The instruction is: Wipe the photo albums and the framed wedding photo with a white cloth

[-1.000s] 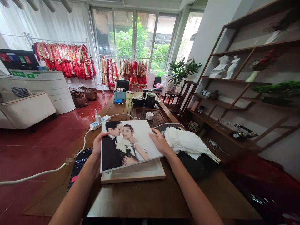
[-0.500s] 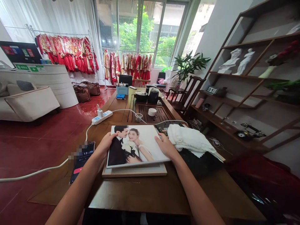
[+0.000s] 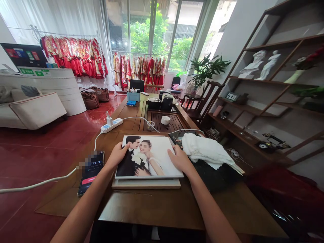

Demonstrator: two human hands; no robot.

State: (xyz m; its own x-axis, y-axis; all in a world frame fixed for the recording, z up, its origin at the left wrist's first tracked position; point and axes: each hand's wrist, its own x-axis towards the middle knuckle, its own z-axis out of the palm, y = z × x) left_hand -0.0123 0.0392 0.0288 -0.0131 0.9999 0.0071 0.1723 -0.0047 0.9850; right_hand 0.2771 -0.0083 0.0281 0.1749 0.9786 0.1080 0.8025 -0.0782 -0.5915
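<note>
At the left edge of the table (image 3: 152, 209) a phone (image 3: 90, 172) lies face up with its screen lit, and a white power strip (image 3: 111, 125) sits further back with its cable trailing off that edge. The left hand (image 3: 117, 154) clasps the left edge of the wedding photo print (image 3: 148, 158) near its far corner, fingers curled over the top face. The print lies flat and picture side up in the middle of the table, directly over a wooden frame (image 3: 146, 184) whose pale near rail shows just beyond the print's near edge. Whether the print rests fully on the frame or hovers a little above it cannot be told. The right hand (image 3: 180, 159) grips the right edge about halfway along, thumb on top. A rumpled white cloth (image 3: 207, 152) is heaped just beside it, towards the right edge of the table. The print's near right corner seems to reach slightly past the frame, so handling this well probably means squaring the edges before letting any weight down. It likely also means holding both sides level so that no corner catches first. Fingertips are best kept on the margins rather than the glossy picture, and the cloth should stay clear of the right rail.
</note>
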